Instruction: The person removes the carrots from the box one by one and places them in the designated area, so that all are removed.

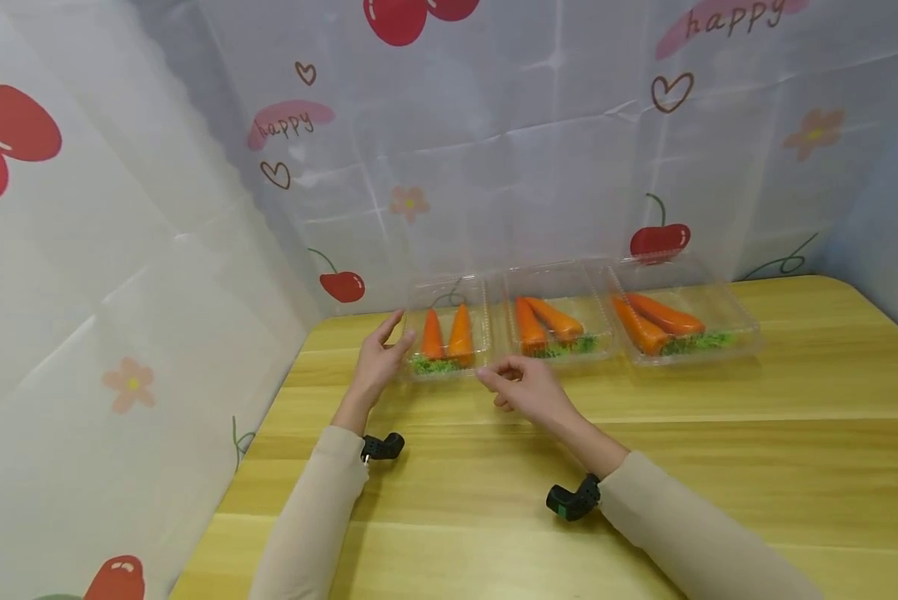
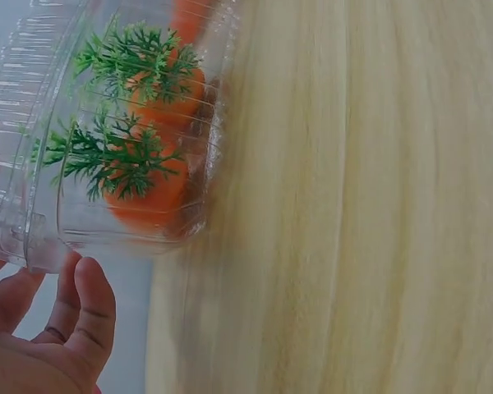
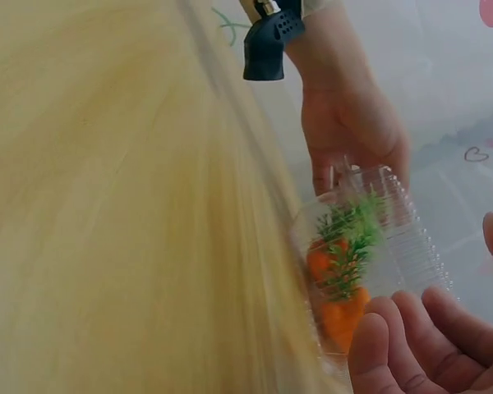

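Three clear plastic clamshell boxes stand in a row along the back of the table. The leftmost box [image 1: 449,367] holds two carrots [image 1: 460,333] with green leafy tops [image 2: 135,61] at the front. At its left side, my left hand [image 1: 377,358] has its fingertips right at the rim corner, also seen in the left wrist view. My right hand [image 1: 531,387] is by the front right corner of the same box, fingers loosely bent and thumb near the index finger. Nothing shows between the fingers of the right hand.
The middle box [image 1: 591,350] and the right box [image 1: 744,333] each hold two carrots with green tops. Behind the row hangs a white patterned curtain [image 1: 494,192], which also covers the left side. The wooden table [image 1: 494,517] stretches toward me.
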A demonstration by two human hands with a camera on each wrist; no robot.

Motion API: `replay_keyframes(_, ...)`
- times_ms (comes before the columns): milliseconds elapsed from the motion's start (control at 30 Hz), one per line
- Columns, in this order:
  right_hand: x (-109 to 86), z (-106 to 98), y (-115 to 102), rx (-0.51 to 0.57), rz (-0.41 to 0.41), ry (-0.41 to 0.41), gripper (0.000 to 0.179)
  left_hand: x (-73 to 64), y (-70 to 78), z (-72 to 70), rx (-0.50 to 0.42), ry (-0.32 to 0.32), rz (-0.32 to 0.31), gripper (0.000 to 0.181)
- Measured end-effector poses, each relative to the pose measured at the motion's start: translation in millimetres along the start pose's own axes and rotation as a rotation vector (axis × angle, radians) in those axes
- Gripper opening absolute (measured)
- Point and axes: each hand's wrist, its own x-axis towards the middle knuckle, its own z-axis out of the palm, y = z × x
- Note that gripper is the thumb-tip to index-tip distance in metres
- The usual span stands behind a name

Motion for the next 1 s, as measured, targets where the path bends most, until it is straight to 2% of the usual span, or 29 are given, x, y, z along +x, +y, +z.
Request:
replay_keyframes(267, 7.3, 16, 9, 0.099, 0.143, -0.042, 0.045, -8.3, 2.9, 1.1, -0.064, 0.013, -0.01, 0.063)
replay_keyframes(433, 10.6, 26, 10, 0.212, 0.199, -0.038, 0.046, -12.5, 2.0, 0.9, -0.067, 0.032, -0.003, 0.061)
replay_keyframes(700, 13.4, 36, 11, 0.347, 0.207, -0.039, 0.042, -20.6, -0.7, 1.2, -0.071, 0.076, 0.015, 0.061)
replay_keyframes(1000, 15.8, 44, 12, 0.427, 0.178, -0.062, 0.039, -40.3, 0.8, 2.6, -0.059, 0.137, 0.016, 0.062)
